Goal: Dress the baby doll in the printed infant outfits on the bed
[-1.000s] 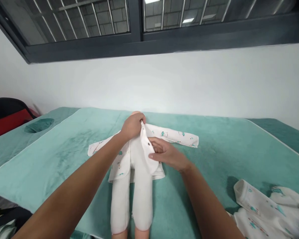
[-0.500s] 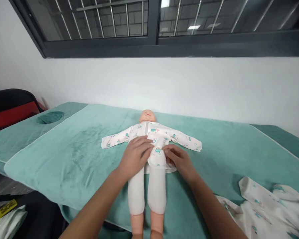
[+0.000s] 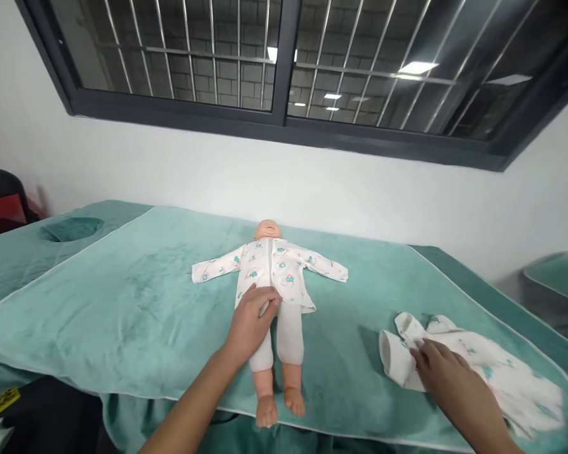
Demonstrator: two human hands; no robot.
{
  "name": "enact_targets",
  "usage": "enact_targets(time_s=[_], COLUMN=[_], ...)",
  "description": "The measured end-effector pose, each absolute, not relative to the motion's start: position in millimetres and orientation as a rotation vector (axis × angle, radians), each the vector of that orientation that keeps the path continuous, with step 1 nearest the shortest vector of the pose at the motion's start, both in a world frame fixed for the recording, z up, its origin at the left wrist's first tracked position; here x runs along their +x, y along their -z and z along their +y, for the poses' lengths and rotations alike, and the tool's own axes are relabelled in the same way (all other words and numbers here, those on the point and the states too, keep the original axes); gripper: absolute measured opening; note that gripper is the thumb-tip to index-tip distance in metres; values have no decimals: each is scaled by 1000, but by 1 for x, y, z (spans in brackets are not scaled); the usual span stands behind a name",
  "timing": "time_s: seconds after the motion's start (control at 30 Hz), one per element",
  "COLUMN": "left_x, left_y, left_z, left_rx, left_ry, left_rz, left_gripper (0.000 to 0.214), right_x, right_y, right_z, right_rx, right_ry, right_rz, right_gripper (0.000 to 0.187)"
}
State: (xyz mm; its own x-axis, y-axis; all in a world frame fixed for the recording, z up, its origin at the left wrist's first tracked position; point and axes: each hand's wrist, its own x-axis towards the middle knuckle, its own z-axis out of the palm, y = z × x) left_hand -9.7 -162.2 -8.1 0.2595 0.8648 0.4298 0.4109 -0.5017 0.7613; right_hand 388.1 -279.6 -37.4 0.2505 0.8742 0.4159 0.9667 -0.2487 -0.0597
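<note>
A baby doll (image 3: 267, 230) lies on its back, head toward the wall and bare feet toward me. It wears a white printed baby shirt (image 3: 288, 271), sleeves spread, and white leg coverings (image 3: 289, 334). My left hand (image 3: 253, 318) is over the doll's lower belly, thumb and fingers drawn together at the shirt's lower front edge. To the right, my right hand (image 3: 447, 378) is closed over the cuff end of white printed baby pants (image 3: 502, 359), which lie loosely bunched. Part of the pants is hidden beneath that hand.
A green plush cover (image 3: 161, 328) spreads over the bed beneath everything, with a round hole (image 3: 71, 228) at its left end. Behind stand a white wall (image 3: 170, 170) and a barred window (image 3: 284, 63). A black and red chair (image 3: 0, 202) is at far left.
My right hand has left the doll's shirt and moved right onto the pants. My left hand stays at the shirt, now lower. The view has shifted right, and the shirt lies flatter.
</note>
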Motion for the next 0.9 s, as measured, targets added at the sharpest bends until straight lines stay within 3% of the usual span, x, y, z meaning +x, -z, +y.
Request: enact_targets(time_s=[0.17,0.27,0.37,0.4,0.57,0.77,0.9], left_x=[14,27,29,26,-7,-42,-57], left_y=[5,1,-6,-9,-23,-32,-25], left_z=[-180,-194,-207,-209,-211,-201,-186], left_rx=[2040,2182,1990,1843,1179,662,678], left_ry=[-1172,-1116,-1113,-1168,-1631,-1826,-1766], left_rz=[1113,1027,973,1002,1099,1173,1246], left_gripper=[22,36,70,71,20,17,14], right_x=[337,270,207,192,162,180,207], right_y=[-1,-32,-58,-64,-55,3,18], right_z=[-252,-236,-228,-226,-231,-242,-239], right_rx=[-2202,-1546,-1104,-1024,-1048,-1292,-1481], right_ry=[-391,-1003,-1312,-1345,-1084,-420,-221], right_rz=[-1236,-983,-978,-1065,-1650,-2281,-2229], right_gripper=[32,32,31,29,26,75,69])
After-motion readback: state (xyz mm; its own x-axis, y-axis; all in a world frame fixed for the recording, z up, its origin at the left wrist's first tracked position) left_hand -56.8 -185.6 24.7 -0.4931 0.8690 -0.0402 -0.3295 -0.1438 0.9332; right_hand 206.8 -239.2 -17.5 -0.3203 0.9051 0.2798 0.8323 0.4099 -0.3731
